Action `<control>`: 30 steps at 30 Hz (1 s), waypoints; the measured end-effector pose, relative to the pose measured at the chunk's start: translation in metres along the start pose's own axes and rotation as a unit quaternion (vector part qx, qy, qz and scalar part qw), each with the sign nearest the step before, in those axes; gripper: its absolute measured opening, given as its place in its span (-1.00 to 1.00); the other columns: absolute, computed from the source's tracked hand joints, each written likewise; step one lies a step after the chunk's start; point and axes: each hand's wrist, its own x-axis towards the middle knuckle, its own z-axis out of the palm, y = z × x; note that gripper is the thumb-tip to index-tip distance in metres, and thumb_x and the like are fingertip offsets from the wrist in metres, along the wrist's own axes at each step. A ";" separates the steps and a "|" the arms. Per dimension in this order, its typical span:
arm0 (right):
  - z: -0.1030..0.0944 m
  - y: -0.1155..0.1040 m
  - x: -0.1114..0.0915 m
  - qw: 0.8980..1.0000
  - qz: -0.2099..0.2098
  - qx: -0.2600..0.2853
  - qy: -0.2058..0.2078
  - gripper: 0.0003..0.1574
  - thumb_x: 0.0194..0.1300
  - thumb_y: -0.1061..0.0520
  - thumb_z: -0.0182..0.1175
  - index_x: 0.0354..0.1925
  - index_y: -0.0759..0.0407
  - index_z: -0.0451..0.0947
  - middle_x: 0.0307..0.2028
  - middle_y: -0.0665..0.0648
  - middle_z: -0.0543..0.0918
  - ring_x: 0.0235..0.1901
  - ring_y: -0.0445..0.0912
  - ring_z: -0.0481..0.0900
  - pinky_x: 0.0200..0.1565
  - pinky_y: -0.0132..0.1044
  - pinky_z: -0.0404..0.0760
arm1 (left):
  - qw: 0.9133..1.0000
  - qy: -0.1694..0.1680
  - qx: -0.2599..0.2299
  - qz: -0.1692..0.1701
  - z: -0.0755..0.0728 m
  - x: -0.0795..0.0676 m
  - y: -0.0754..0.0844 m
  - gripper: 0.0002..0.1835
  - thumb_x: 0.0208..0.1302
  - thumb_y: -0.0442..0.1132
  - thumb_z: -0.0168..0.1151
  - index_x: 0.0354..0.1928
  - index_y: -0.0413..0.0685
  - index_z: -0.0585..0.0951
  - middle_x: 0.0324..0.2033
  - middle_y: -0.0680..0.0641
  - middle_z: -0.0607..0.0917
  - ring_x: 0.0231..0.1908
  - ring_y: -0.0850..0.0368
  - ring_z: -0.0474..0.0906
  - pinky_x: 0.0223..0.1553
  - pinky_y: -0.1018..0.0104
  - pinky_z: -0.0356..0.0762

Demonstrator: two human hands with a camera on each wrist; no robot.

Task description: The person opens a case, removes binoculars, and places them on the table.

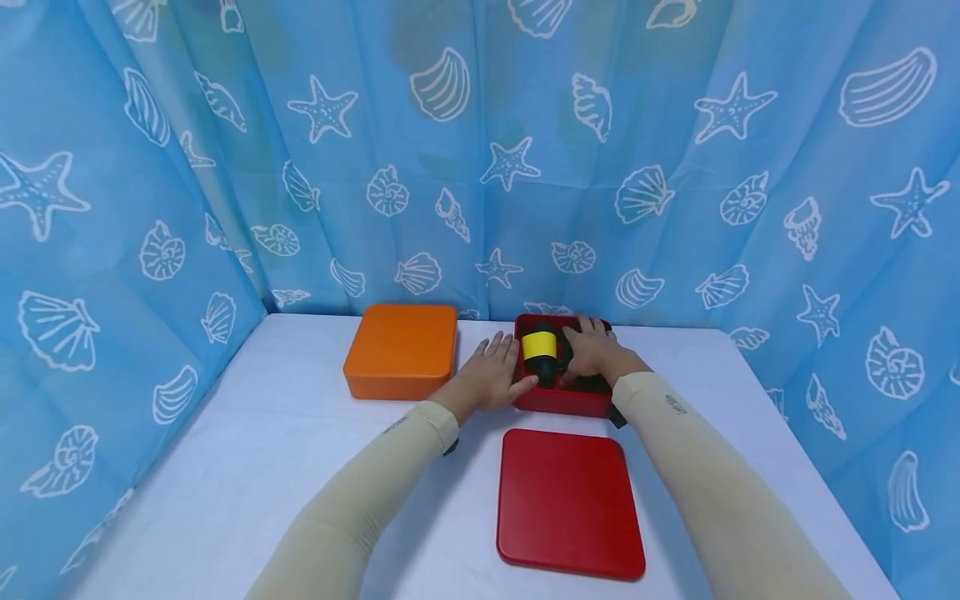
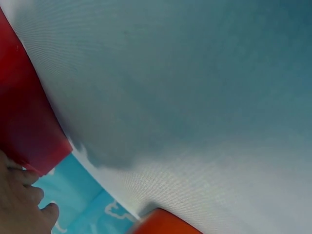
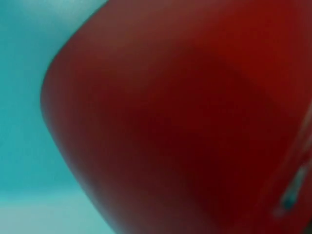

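An uncovered red box (image 1: 562, 403) stands at the back of the table. Inside its left part lies a black object with a wide yellow band (image 1: 539, 344); its exact kind is unclear. My left hand (image 1: 487, 379) rests against the box's left side, fingers straight and thumb toward the front rim. In the left wrist view, the fingers of that hand (image 2: 24, 202) lie by the red box wall (image 2: 29, 112). My right hand (image 1: 596, 350) reaches into the box's right part, over dark things. Whether it grips any of them is hidden. The right wrist view shows mostly the red wall (image 3: 161, 117), blurred.
A flat red lid (image 1: 566, 504) lies on the white table (image 1: 247, 475) in front of the box. To the left stands a closed orange box (image 1: 403, 343). A blue shell-patterned curtain (image 1: 480, 217) hangs close behind the boxes and along both sides.
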 end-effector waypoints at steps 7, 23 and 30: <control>0.005 0.003 0.002 1.000 -0.012 0.000 0.004 0.33 -0.20 -0.12 0.58 0.42 0.29 0.17 0.46 0.40 -0.16 0.41 0.36 -0.26 0.31 0.33 -0.04 | 1.000 0.001 0.003 0.005 0.003 -0.001 0.000 0.02 0.31 0.49 -0.45 0.53 -0.15 -0.10 0.50 -0.12 0.00 0.48 -0.06 -0.19 0.42 0.01 -0.21; 0.000 -0.005 -0.002 0.999 -0.020 -0.007 0.050 0.28 -0.23 -0.04 0.59 0.35 0.33 0.15 0.33 0.41 0.13 0.33 0.33 -0.03 0.28 0.37 0.00 | 1.000 0.000 -0.006 0.006 0.001 0.000 -0.001 0.01 0.33 0.48 -0.46 0.53 -0.16 -0.12 0.50 -0.14 -0.01 0.48 -0.06 -0.18 0.42 0.03 -0.18; -0.008 -0.012 -0.005 0.999 -0.015 -0.011 0.046 0.28 -0.21 -0.07 0.57 0.36 0.33 0.16 0.38 0.44 0.09 0.36 0.38 -0.08 0.28 0.38 -0.02 | 1.000 -0.001 -0.010 0.002 0.002 0.001 -0.002 0.01 0.32 0.48 -0.43 0.53 -0.15 -0.11 0.51 -0.13 -0.01 0.48 -0.06 -0.19 0.42 0.02 -0.19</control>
